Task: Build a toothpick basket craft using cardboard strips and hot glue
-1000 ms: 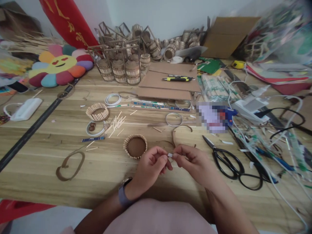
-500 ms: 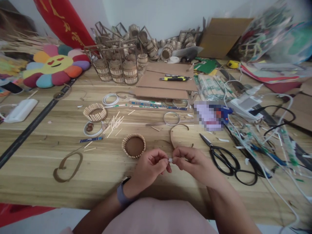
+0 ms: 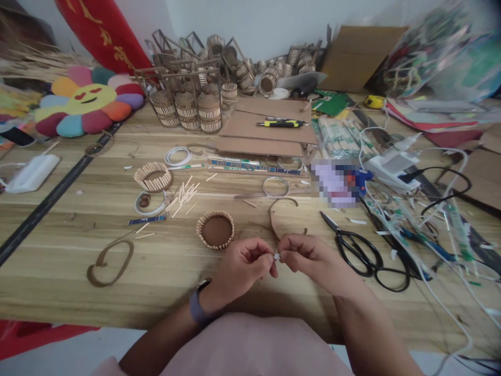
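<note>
My left hand and my right hand meet near the table's front edge. Both are closed in a pinch, and a small white strip shows between the fingertips. Most of that strip is hidden by fingers. A curled brown band rises just behind my right hand; whether the fingers touch it I cannot tell. Beyond my left hand stands a round brown tray ringed with short wooden sticks. To the right of my right hand lie black-handled scissors, blades pointing away.
A second stick ring, loose sticks and a brown loop lie on the left. Cardboard with a yellow cutter is behind. Cables and a white power strip crowd the right side. Small stick baskets stand at the back.
Both hands have shifted very slightly to the right, still pinching around the white strip. The brown band behind them has tilted a little to the left.
</note>
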